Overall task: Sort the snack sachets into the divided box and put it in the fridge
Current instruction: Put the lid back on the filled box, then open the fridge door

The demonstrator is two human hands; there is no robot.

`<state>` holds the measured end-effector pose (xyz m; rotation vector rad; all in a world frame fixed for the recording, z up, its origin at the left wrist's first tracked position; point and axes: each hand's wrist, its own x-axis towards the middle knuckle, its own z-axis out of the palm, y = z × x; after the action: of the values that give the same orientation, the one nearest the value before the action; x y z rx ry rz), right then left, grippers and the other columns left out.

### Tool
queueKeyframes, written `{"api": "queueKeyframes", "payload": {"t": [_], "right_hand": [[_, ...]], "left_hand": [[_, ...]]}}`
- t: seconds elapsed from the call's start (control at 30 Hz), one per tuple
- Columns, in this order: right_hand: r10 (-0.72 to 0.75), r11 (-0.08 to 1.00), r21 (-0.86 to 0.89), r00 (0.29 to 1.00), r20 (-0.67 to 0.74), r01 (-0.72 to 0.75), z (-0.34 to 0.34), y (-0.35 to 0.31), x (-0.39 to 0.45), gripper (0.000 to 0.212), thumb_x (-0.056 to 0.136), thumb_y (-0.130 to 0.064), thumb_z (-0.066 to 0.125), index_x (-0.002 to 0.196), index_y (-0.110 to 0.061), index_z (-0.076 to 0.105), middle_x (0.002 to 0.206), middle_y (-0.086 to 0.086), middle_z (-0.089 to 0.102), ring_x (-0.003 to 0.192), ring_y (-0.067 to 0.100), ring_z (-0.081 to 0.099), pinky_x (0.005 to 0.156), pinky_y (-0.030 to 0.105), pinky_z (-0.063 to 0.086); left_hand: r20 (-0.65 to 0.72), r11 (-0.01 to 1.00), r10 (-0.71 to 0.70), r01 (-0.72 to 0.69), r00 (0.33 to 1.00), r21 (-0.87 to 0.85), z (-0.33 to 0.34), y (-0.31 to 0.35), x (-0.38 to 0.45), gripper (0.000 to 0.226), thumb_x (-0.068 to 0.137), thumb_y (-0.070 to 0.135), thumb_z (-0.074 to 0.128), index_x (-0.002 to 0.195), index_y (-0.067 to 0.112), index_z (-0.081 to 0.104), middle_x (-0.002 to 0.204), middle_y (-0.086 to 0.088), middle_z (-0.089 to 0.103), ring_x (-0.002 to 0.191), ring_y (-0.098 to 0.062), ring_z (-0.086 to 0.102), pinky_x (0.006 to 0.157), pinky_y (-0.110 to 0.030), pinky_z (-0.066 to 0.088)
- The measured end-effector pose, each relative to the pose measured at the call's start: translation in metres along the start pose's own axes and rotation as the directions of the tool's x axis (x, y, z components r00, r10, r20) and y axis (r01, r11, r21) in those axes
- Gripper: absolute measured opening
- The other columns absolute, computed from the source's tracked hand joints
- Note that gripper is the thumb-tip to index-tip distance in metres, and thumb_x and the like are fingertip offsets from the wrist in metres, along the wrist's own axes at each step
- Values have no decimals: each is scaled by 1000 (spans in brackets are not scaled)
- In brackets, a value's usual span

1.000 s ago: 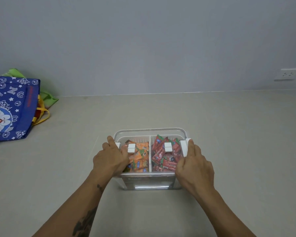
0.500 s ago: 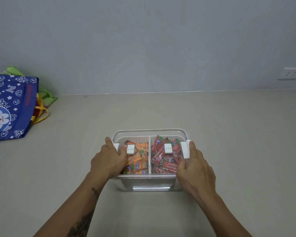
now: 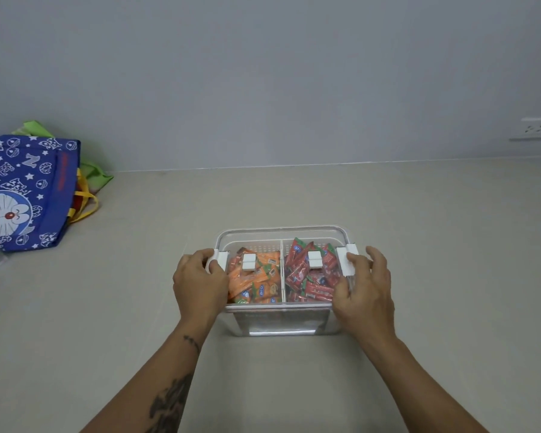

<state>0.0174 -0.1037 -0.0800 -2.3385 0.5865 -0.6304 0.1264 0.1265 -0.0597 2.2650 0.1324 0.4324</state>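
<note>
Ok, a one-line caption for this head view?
Left hand gripping and right hand touching the side latches of a clear divided box, orange sachets left, red sachets right, on a counter.

One divided box (image 3: 281,229) with two compartments sits on one tabletop (image 3: 419,245). It carries four white clips (image 3: 249,261): two at the sides, two over the compartments. Orange sachets (image 3: 260,276) and red sachets (image 3: 313,285) make two heaps, each overlapped too much to count, more than five apiece. Two grips: left grip (image 3: 200,285), right grip (image 3: 366,292). Two bags: one blue bag (image 3: 28,170), one green bag (image 3: 97,176). One wall socket (image 3: 533,129).
</note>
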Motion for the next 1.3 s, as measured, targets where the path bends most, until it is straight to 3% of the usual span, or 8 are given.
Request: {"api": "queueKeyframes", "payload": {"t": [0.2,0.43,0.67,0.9,0.97,1.03,1.17,1.3], "right_hand": [[-6,1000,4,1000,22,6,-2,-3,-3,47,92,-15,54,139,-18,54,151,0,40,108,26,62,83,36,51],[31,999,11,999,30,-31,-7,-10,-6,61,84,-38,40,141,-22,52,149,-5,42,112,23,60,87,37,51],[73,994,-87,992,105,-64,-10,-9,-8,53,97,-21,49,150,-24,41,153,-3,38,121,22,55,97,35,46],[193,972,-179,953,236,-153,-41,-23,-13,59,96,-36,55,152,-29,38,148,5,48,126,26,52,106,39,42],[185,978,-138,962,202,-159,-56,-28,-27,61,92,-37,62,149,-30,42,145,-2,49,112,21,59,98,39,49],[177,980,-121,971,158,-159,-77,-30,-50,59,91,-36,65,147,-32,44,141,-9,45,106,14,60,92,32,51],[217,966,-159,974,60,-205,-146,-23,-101,54,91,-37,63,142,-37,45,138,-18,42,114,7,53,97,36,51],[287,912,-274,952,-112,-307,-236,-18,-162,55,91,-38,62,143,-35,45,138,-17,39,122,8,47,104,37,45]], "left_hand": [[0,1000,-7,7,1000,-17,0,-2,1,27,90,16,56,114,15,69,107,-5,65,98,-22,61,82,-29,45],[10,993,-32,33,999,-111,0,-6,2,27,89,17,58,113,16,69,109,-4,64,98,-24,62,86,-36,53],[45,985,-35,42,998,-168,0,-8,5,27,90,15,55,115,16,68,114,-5,60,98,-23,59,81,-28,43],[229,985,148,-123,962,-123,-5,-10,13,28,84,10,55,110,17,65,110,-3,47,106,-26,50,83,-32,43],[198,926,375,-356,906,-123,-11,-12,13,23,79,9,57,98,17,67,102,-1,49,98,-24,50,80,-36,44],[180,815,578,-549,796,-186,-16,-5,7,19,75,10,53,87,17,67,94,2,53,86,-20,52,74,-34,44],[306,722,679,-530,667,-445,-18,55,-18,18,82,5,58,82,21,66,87,7,58,75,-9,57,64,-26,44],[426,588,807,-480,409,-652,-8,137,-71,20,86,5,57,87,21,69,86,9,65,70,-6,59,67,-27,48]]}}
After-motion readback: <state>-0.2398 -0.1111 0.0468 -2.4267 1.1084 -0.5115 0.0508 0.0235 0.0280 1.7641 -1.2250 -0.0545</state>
